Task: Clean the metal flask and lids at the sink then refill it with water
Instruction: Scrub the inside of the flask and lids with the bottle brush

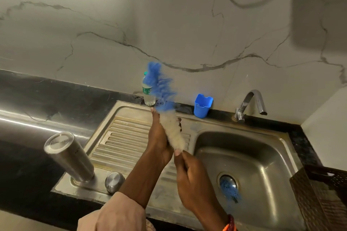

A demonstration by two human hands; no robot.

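A metal flask stands upside down at the left end of the sink's drainboard. A round metal lid lies beside it. Above the drainboard I hold a bottle brush with blue bristles at the tip and white bristles lower down. My left hand wraps round the white bristles. My right hand grips the brush's lower end, its handle hidden inside the fingers. The brush's blue tip is blurred.
The sink basin is at the right, with something blue over its drain. A tap rises behind it. A blue cup and a plastic water bottle stand at the wall. A brown basket sits far right.
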